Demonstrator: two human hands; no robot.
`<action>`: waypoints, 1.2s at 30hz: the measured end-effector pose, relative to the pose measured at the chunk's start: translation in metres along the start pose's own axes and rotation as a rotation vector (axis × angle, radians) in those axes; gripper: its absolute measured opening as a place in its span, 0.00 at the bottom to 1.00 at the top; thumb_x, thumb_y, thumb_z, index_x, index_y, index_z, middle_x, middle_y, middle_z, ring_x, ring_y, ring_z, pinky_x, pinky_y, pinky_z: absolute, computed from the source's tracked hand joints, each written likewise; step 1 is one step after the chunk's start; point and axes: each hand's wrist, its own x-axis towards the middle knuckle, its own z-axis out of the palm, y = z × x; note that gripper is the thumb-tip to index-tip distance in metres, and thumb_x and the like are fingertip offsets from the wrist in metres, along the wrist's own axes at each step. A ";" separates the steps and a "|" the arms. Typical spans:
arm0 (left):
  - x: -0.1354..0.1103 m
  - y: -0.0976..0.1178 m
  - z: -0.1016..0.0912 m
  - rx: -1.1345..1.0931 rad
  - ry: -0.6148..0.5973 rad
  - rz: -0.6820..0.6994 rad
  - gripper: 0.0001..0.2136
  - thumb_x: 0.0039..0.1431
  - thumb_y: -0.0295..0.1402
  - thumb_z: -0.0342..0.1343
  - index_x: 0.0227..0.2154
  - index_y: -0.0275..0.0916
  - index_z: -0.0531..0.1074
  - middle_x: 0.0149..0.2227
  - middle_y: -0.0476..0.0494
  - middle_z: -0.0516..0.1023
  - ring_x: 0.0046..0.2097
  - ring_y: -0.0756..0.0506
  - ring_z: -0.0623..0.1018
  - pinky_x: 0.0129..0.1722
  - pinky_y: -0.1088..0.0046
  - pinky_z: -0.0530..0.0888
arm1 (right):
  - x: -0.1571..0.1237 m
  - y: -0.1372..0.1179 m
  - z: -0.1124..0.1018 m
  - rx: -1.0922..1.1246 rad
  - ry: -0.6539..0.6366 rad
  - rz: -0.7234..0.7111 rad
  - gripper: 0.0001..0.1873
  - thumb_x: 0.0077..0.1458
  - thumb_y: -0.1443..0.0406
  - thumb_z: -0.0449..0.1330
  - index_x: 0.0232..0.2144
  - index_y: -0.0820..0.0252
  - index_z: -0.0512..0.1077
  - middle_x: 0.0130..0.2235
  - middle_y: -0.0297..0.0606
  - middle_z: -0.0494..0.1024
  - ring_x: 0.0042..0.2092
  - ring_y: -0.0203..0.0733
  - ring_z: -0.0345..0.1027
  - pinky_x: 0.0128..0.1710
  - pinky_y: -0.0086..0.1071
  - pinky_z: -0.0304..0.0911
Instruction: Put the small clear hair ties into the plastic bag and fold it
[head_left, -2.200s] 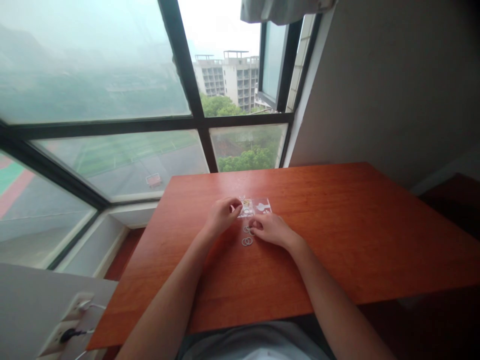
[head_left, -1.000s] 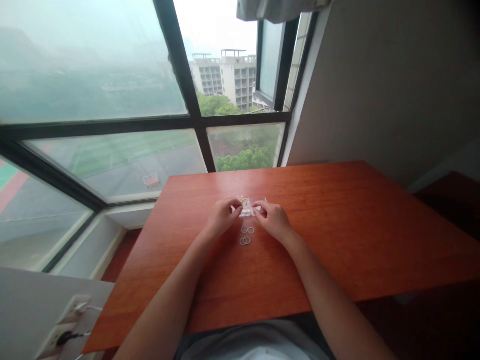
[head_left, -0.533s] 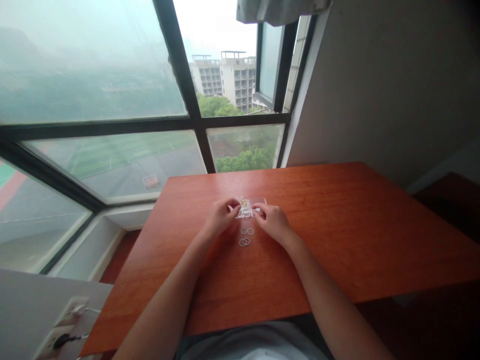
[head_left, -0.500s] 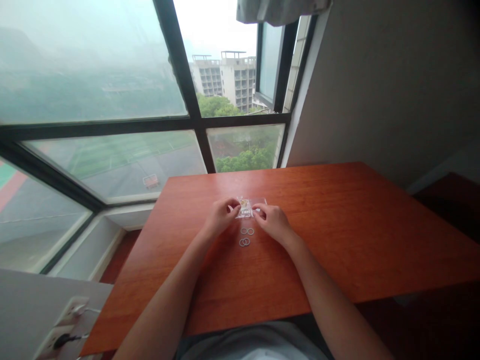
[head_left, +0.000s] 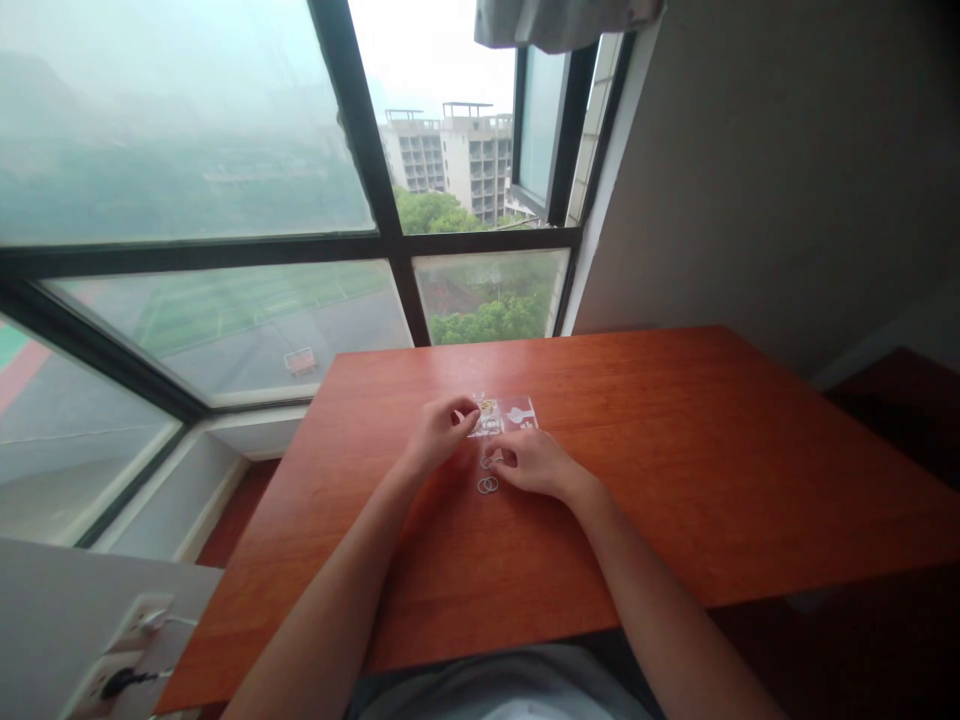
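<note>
A small clear plastic bag (head_left: 506, 415) with tiny parts inside lies flat on the red-brown wooden table (head_left: 675, 480). My left hand (head_left: 439, 435) pinches the bag's left edge with closed fingers. My right hand (head_left: 529, 463) sits just below the bag, its fingertips pinched on a small metal ring (head_left: 488, 461). Two more metal rings (head_left: 487, 485) lie on the table just in front of that hand, touching each other.
A large dark-framed window (head_left: 375, 170) stands behind the table's far edge, and a grey wall (head_left: 750, 170) rises at the right. A wall socket with plugged-in cables (head_left: 124, 665) is at the lower left. The table's near edge is by my body.
My right hand has come off the bag's right side and moved down to the loose rings, so the bag's right half now shows. My left hand has stayed on the bag.
</note>
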 end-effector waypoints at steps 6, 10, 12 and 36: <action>0.000 0.000 0.000 0.012 -0.018 -0.006 0.08 0.55 0.34 0.53 0.30 0.35 0.75 0.26 0.49 0.75 0.25 0.53 0.70 0.26 0.79 0.66 | 0.002 -0.005 0.000 -0.108 -0.102 -0.005 0.08 0.54 0.63 0.58 0.35 0.54 0.77 0.34 0.34 0.79 0.35 0.37 0.70 0.33 0.26 0.57; 0.000 0.000 0.000 0.025 -0.030 0.000 0.08 0.55 0.33 0.53 0.30 0.36 0.75 0.26 0.49 0.75 0.26 0.52 0.71 0.26 0.79 0.66 | 0.003 -0.007 0.001 -0.215 -0.110 0.024 0.09 0.55 0.63 0.55 0.35 0.54 0.76 0.37 0.37 0.79 0.38 0.41 0.71 0.34 0.28 0.57; 0.000 -0.001 0.000 0.027 -0.027 0.006 0.08 0.55 0.33 0.53 0.31 0.36 0.75 0.26 0.49 0.75 0.26 0.52 0.71 0.27 0.79 0.66 | 0.003 -0.008 0.003 -0.238 -0.099 0.020 0.10 0.55 0.62 0.55 0.35 0.54 0.75 0.37 0.37 0.79 0.37 0.41 0.71 0.33 0.29 0.57; -0.002 0.018 0.010 -0.234 -0.163 0.004 0.11 0.55 0.37 0.56 0.30 0.33 0.75 0.27 0.45 0.76 0.27 0.52 0.69 0.26 0.79 0.65 | 0.004 0.003 -0.002 -0.132 0.344 0.112 0.07 0.54 0.63 0.56 0.34 0.55 0.74 0.29 0.33 0.77 0.30 0.36 0.68 0.30 0.27 0.52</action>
